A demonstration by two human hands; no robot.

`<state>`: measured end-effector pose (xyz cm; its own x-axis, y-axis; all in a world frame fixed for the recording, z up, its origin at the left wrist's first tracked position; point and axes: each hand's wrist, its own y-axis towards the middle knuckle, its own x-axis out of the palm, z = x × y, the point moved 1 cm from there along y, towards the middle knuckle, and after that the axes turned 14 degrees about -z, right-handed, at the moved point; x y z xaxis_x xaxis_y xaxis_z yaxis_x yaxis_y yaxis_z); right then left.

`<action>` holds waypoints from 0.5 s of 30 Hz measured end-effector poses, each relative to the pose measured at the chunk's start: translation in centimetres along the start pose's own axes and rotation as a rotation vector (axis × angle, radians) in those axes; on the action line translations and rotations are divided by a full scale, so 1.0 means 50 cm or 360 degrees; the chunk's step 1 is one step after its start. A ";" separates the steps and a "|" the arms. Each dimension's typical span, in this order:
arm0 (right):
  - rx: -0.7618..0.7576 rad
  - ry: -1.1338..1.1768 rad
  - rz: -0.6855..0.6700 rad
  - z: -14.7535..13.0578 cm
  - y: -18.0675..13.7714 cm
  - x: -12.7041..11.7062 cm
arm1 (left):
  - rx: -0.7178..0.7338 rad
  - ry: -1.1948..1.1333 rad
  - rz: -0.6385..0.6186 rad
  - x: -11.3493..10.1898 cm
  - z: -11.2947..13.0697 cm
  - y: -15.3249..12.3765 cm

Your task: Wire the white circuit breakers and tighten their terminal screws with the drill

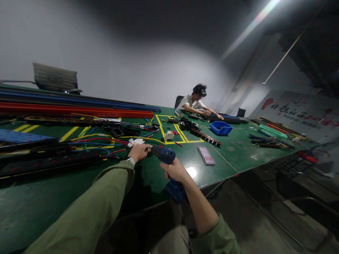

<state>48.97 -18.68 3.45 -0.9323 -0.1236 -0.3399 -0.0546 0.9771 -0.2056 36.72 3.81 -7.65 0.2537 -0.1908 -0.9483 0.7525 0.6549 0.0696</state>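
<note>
My right hand [176, 171] is wrapped round the grip of a blue cordless drill [165, 155], whose battery base [174, 190] hangs below the table edge. The drill's nose points left toward my left hand [139, 151], which is curled closed at the drill's chuck; what it pinches is too small to make out. Both arms wear olive-green sleeves. Just beyond my left hand lie a white part [136, 141] and a tangle of red, yellow and blue wires [100, 141] on the green table [79, 190].
Long red [79, 111] and blue rails lie along the table's far left edge, with black rails [39, 162] nearer. A white breaker [168, 135] sits in a yellow-taped square. A blue bin [221, 127] stands further back. Another person [196, 102] works at the far end.
</note>
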 end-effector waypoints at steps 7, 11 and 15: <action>0.0004 0.0032 -0.0008 -0.002 -0.002 0.001 | -0.0008 0.0025 0.0008 -0.004 0.004 -0.002; -0.0017 0.0042 0.0040 0.001 -0.017 -0.002 | 0.0029 0.0000 0.0035 -0.008 0.008 -0.007; -0.0045 0.0094 0.0127 0.014 -0.046 -0.019 | 0.0052 -0.0033 0.0082 -0.006 0.006 -0.012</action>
<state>50.22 -20.91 3.59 -0.9534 -0.0357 -0.2995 0.0112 0.9881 -0.1537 36.36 3.27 -7.32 0.3051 -0.1728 -0.9365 0.7576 0.6399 0.1288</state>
